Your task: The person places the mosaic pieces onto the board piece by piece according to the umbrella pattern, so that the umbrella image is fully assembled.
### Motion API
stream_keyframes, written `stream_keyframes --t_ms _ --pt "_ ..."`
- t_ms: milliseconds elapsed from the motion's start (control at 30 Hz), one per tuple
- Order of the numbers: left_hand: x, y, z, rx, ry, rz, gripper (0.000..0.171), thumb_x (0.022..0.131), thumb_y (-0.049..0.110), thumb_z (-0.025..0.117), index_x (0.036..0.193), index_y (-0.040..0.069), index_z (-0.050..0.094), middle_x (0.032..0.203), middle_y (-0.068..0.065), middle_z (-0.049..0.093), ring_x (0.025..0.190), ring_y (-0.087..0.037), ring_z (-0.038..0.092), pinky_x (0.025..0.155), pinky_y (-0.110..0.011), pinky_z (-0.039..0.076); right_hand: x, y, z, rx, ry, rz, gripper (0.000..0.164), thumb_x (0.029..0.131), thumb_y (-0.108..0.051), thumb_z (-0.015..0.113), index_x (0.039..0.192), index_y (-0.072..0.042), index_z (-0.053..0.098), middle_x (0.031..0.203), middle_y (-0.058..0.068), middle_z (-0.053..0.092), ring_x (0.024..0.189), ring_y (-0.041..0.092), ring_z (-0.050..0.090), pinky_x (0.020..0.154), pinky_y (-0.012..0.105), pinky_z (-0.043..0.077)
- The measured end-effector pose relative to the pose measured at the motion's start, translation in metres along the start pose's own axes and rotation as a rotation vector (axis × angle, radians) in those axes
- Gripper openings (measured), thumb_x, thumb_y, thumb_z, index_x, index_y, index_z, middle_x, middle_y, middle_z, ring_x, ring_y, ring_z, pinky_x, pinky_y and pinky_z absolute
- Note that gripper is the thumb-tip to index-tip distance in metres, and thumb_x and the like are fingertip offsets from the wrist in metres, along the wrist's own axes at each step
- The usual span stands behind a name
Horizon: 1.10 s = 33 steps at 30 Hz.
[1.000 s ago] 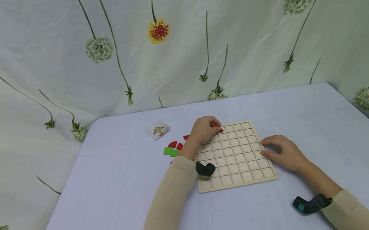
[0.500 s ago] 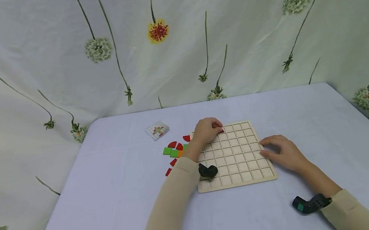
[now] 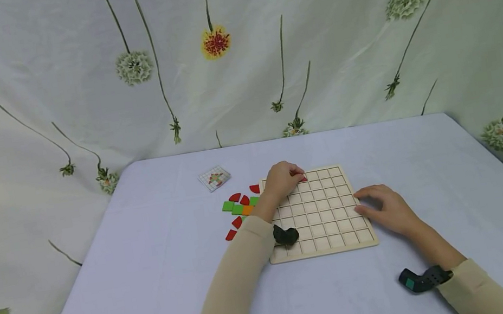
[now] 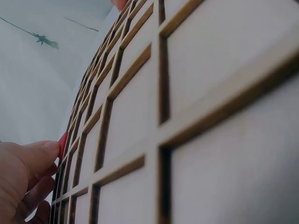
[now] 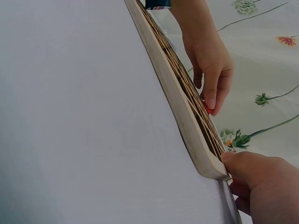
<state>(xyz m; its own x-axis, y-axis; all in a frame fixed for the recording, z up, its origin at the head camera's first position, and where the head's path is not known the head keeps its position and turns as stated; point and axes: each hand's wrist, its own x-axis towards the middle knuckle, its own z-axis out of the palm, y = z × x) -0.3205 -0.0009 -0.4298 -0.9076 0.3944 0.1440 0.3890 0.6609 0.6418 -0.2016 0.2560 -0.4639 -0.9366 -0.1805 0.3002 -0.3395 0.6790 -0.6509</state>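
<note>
A wooden grid board [image 3: 324, 215] lies on the table under my hands. My left hand [image 3: 282, 178] reaches over its left side and pinches a small red tile [image 3: 304, 177] between thumb and fingertips at the far row of squares. Most of that tile's shape is hidden by the fingers; in the left wrist view only a red edge [image 4: 63, 143] shows. My right hand [image 3: 388, 207] rests at the board's right edge, thumb and forefinger spread apart and touching the rim. The right wrist view shows the thumb [image 5: 247, 164] on the board's corner.
Left of the board lie several loose tiles, among them a green square [image 3: 228, 205], an orange one [image 3: 247, 210] and a red half-round [image 3: 235, 197]. Farther back is a small pattern card [image 3: 215, 178]. A floral cloth [image 3: 239, 82] hangs behind the table.
My left hand has shifted slightly right and nearer with the red tile, staying over the board's far row. More loose tiles show beside the forearm. The right hand has stayed still.
</note>
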Motion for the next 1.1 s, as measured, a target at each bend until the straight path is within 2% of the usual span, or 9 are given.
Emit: stream_keyframes --t_ms 267,600,800,967,1100 --pt "-0.001 -0.001 0.003 0.086 0.006 0.024 0.018 0.095 0.017 0.065 0.107 0.009 0.077 0.101 -0.005 0.064 0.097 -0.02 0.059 0.085 -0.031 0.049 0.0 0.0 0.0 -0.004 0.003 -0.004 0.031 0.086 -0.018 0.074 0.112 -0.001 0.069 0.119 0.019 0.064 0.117 0.039 0.051 0.1 0.056 0.036" --pt "-0.006 -0.006 -0.002 0.066 0.02 0.026 0.019 0.096 0.015 0.062 0.108 0.009 0.076 0.103 -0.005 0.066 0.097 -0.02 0.06 0.084 -0.031 0.049 0.0 0.001 0.0 -0.018 0.019 -0.02 0.03 0.086 -0.017 0.074 0.111 -0.001 0.069 0.117 0.02 0.064 0.116 0.04 0.051 0.098 0.057 0.037" --pt "-0.014 -0.012 -0.02 0.041 0.017 -0.017 0.019 0.097 0.016 0.062 0.111 0.01 0.074 0.106 -0.006 0.065 0.093 -0.02 0.06 0.08 -0.034 0.049 0.0 0.001 0.0 -0.017 0.011 -0.01 0.031 0.087 -0.018 0.074 0.112 -0.001 0.069 0.118 0.019 0.064 0.117 0.04 0.051 0.099 0.057 0.036" --pt "-0.023 -0.019 -0.039 0.06 0.002 -0.055 0.022 0.097 0.016 0.062 0.115 0.011 0.072 0.108 -0.006 0.065 0.095 -0.021 0.058 0.082 -0.035 0.049 -0.001 0.001 0.001 -0.019 0.012 -0.017 0.03 0.086 -0.018 0.074 0.111 -0.001 0.069 0.118 0.02 0.064 0.115 0.04 0.052 0.098 0.057 0.037" --pt "-0.03 -0.027 -0.053 0.079 0.025 -0.069 0.02 0.096 0.015 0.063 0.113 0.01 0.073 0.107 -0.007 0.066 0.095 -0.023 0.059 0.083 -0.036 0.049 -0.001 0.001 0.0 -0.03 0.009 -0.011 0.03 0.087 -0.019 0.074 0.111 -0.001 0.068 0.118 0.02 0.064 0.116 0.041 0.051 0.098 0.057 0.036"
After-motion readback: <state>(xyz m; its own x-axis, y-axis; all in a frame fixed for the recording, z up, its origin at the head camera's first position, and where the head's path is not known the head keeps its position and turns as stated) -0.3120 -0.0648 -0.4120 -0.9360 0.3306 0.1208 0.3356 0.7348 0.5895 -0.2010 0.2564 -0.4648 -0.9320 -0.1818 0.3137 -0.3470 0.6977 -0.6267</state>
